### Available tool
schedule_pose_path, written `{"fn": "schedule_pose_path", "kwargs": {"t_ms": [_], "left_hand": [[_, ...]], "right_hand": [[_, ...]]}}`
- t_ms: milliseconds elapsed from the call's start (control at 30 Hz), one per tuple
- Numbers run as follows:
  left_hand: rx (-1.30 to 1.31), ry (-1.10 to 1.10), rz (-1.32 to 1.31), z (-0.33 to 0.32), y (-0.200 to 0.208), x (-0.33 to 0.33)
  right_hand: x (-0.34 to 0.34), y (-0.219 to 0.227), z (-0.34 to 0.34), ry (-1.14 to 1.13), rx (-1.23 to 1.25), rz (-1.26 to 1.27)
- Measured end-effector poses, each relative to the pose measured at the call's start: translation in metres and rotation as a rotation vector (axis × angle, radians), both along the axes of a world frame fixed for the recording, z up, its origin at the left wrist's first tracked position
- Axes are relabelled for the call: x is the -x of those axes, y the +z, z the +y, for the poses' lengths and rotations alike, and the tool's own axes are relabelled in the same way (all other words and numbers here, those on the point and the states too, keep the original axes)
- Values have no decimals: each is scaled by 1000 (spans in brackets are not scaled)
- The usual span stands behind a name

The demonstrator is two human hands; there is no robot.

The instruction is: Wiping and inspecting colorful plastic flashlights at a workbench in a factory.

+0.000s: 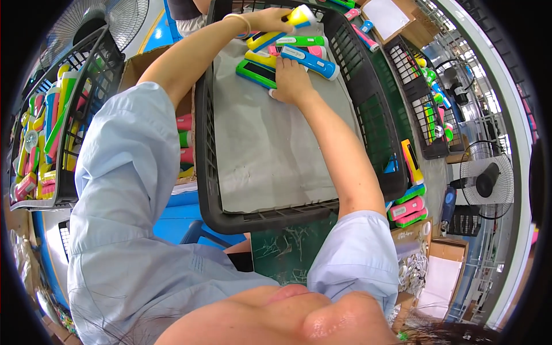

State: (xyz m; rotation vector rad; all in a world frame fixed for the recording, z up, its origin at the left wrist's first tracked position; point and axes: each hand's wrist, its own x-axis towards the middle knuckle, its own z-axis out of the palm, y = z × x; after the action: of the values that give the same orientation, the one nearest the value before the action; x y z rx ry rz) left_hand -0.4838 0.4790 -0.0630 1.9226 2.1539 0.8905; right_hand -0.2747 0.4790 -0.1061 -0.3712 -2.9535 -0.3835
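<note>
Left crate (86, 69): a black lattice crate is standing at the far left, packed with upright plastic torches in yellow, pink, green and blue.
Left hand (270, 18): it is reaching to the far end of the middle crate, fingers closing round a yellow torch (299, 15) with a white head — a bangle is showing on the wrist.
Middle crate (202, 144): a black crate lined with grey paper (270, 149), mostly bare, is sitting in front of the person.
Row of torches: a green torch (256, 73), another yellow one, a green-and-pink one and a blue torch (310, 62) are lying side by side at the far end of the paper.
Right hand (290, 80): it is resting palm down on the paper, fingers spread and touching the green and blue torches, gripping nothing.
Right crate (422, 92): another black crate is holding more coloured torches, with loose ones lying on the table beside it.
Step in hand: by my judgement, the yellow torch is being laid into the row while the right hand is steadying it.
Next move: it is calling for setting the torch down flat, snug against its neighbours.
</note>
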Motion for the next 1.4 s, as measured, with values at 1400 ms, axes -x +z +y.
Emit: {"fn": "schedule_pose_path", "kwargs": {"t_ms": [1400], "left_hand": [[575, -205, -1118, 17, -14, -94]], "right_hand": [[-67, -5, 61, -316, 1977, 1061]]}}
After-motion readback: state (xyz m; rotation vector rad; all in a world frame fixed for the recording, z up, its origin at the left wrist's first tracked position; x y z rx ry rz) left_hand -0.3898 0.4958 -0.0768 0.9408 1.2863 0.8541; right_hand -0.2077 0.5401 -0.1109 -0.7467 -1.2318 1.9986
